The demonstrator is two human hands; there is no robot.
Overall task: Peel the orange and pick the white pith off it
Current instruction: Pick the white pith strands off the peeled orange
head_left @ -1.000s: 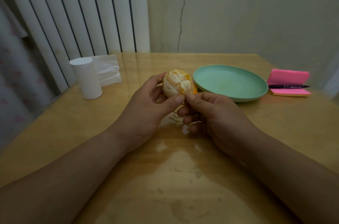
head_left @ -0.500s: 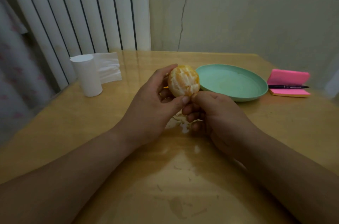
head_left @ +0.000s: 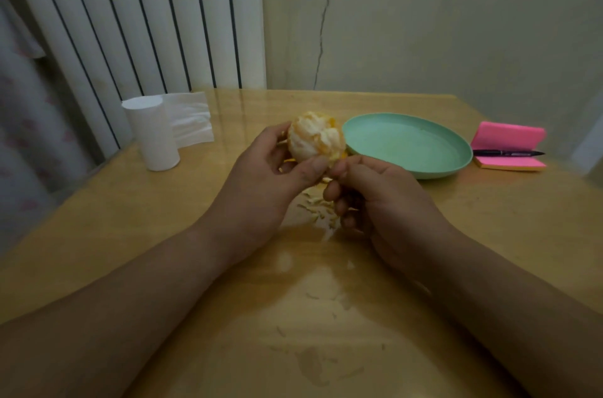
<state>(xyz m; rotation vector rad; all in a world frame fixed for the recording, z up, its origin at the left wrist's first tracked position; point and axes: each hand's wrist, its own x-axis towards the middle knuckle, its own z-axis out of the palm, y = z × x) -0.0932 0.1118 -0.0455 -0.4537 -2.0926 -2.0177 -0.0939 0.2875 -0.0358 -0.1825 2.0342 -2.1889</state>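
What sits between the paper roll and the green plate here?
Head view: the peeled orange, held up in the left hand; the rest is bare tabletop.

Items counted on one wooden table:
- Peeled orange: one.
- Hands: two, left hand and right hand.
- Green plate: one.
- White tissue roll: one.
- Pink sticky-note pad: one.
- Black pen: one.
- Pith scraps: many small pieces, too fine and blurred to count.
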